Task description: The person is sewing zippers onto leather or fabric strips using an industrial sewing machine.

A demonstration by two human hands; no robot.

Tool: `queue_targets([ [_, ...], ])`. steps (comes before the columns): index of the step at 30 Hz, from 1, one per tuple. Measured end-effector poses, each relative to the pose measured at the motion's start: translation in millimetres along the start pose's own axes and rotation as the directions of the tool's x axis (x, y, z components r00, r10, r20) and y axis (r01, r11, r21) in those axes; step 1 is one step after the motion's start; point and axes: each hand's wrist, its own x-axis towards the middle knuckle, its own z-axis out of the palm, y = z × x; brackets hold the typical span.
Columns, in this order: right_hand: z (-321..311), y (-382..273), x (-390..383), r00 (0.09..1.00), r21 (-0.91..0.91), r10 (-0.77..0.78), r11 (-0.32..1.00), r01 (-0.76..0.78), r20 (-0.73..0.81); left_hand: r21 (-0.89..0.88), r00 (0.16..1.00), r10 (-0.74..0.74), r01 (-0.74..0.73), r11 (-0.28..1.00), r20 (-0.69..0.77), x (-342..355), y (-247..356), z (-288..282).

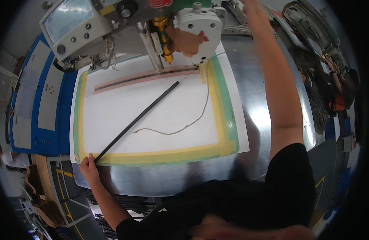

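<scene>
My left hand point(89, 169) is closed around the lower end of a long, thin black strip point(138, 120) at the table's near left corner. The strip slants up to the right over a white sheet, and a thin line runs on from its far end toward the machine head. My right arm point(278, 88) reaches far forward, past the machine's right side. At the top edge my right hand point(253, 7) is smeared and partly cut off, so its fingers cannot be made out. A thin greyish cord point(186, 127) curves across the sheet, touched by neither hand.
The white sheet point(160, 140) is bordered with yellow and green tape. A pink strip with a dark line point(146, 79) lies under the machine head point(198, 26) and its brass cylinder point(164, 40). A monitor point(70, 24) hangs at upper left, over a blue cabinet point(46, 96). Black strips point(130, 203) hang below the table.
</scene>
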Motion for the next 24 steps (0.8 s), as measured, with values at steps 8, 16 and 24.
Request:
queue_targets([
  [8,19,-8,-201,0.705,-0.330,0.196,0.942,0.057,0.682,-0.102,0.999,-0.048,0.047,0.994,-0.009,3,-13,1],
  [16,88,21,-204,0.653,-0.472,-0.161,0.568,0.675,0.740,-0.075,0.998,-0.064,0.063,0.995,-0.005,-1,-13,-3],
  [24,104,31,-200,0.671,-0.491,-0.070,0.626,0.606,0.738,-0.129,1.000,-0.023,0.021,0.991,-0.010,-1,-15,-4],
])
